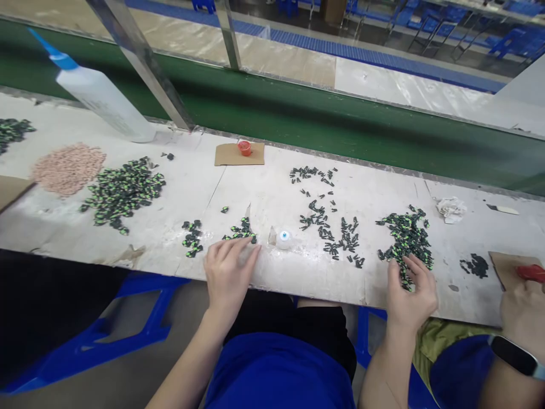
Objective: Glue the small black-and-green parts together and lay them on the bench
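Note:
My left hand [227, 275] is closed in a pinch at the table's near side. Between its thumb and index fingertips shows a small black-and-green piece [254, 239]. Just beyond the fingers lies a small group of similar pieces [240, 228], and another cluster [193, 237] sits to their left. My right hand [412, 292] reaches into the near edge of a larger pile of black-and-green pieces [406, 234], thumb and fingers apart. Between my hands stands a small white bottle with a blue tip [284, 238]. Slim black pieces [323, 218] are scattered beyond it.
At left are a large white squeeze bottle [106, 105], a pink pile [68, 168] and a black-and-green heap [125, 193]. A red cup [244, 148] sits on cardboard [225, 155]. Crumpled tissue [451, 209] lies at right, near another person's hand [522, 309].

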Available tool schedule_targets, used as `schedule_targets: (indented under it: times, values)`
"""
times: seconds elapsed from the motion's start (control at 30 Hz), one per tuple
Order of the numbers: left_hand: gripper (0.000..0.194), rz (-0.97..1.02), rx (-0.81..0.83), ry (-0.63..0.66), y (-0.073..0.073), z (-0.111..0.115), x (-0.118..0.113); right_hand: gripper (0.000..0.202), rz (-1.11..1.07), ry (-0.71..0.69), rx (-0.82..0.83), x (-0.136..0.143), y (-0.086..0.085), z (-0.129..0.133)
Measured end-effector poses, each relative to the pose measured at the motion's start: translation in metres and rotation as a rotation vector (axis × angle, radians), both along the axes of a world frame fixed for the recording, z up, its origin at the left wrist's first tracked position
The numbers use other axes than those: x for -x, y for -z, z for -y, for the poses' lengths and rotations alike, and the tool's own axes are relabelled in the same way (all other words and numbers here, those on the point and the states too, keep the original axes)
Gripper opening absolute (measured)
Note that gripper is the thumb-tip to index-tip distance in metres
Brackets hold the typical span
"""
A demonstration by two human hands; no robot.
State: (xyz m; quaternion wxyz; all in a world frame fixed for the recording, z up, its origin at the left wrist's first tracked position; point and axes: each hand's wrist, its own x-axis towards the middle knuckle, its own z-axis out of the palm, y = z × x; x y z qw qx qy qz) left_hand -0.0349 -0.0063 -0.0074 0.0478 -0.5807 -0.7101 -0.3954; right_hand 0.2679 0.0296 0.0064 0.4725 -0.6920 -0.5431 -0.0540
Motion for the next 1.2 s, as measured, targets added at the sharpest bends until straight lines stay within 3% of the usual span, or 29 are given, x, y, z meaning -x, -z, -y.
schedule_targets:
  times: [0.07, 0.2, 0.33, 0.47, 0.63, 0.8, 0.97, 1.2]
  values:
    - [0.021, -0.061, 0.052, -0.073, 0.005, -0.005, 0.008, 0.026, -0.019, -0.138, 0.008, 0.025, -0.002, -0.001]
    - [0.019, -0.112, 0.098, -0.058, 0.012, -0.013, 0.008, 0.041, -0.022, -0.557, 0.199, 0.092, 0.004, -0.005]
    - [0.02, -0.137, 0.029, 0.042, 0.015, -0.016, 0.009, 0.045, -0.009, -0.743, 0.288, 0.14, 0.017, -0.016]
    - [0.02, -0.047, -0.037, 0.201, 0.012, -0.013, 0.01, 0.026, -0.094, -0.794, 0.321, 0.15, 0.021, -0.023]
    - [0.016, 0.036, -0.001, 0.396, 0.014, -0.007, -0.004, 0.025, -0.408, -0.769, 0.44, 0.129, 0.008, -0.013]
    - [0.014, 0.087, 0.003, 0.37, 0.02, -0.005, -0.01, 0.024, -0.596, -0.718, 0.395, 0.103, 0.002, 0.002]
    - [0.012, 0.198, 0.049, 0.423, 0.019, -0.002, -0.006, 0.018, -0.75, -0.659, 0.316, 0.098, 0.007, 0.005]
    - [0.005, 0.369, 0.107, 0.405, 0.016, -0.002, -0.006, 0.019, -0.664, -0.568, 0.401, 0.11, 0.007, 0.002]
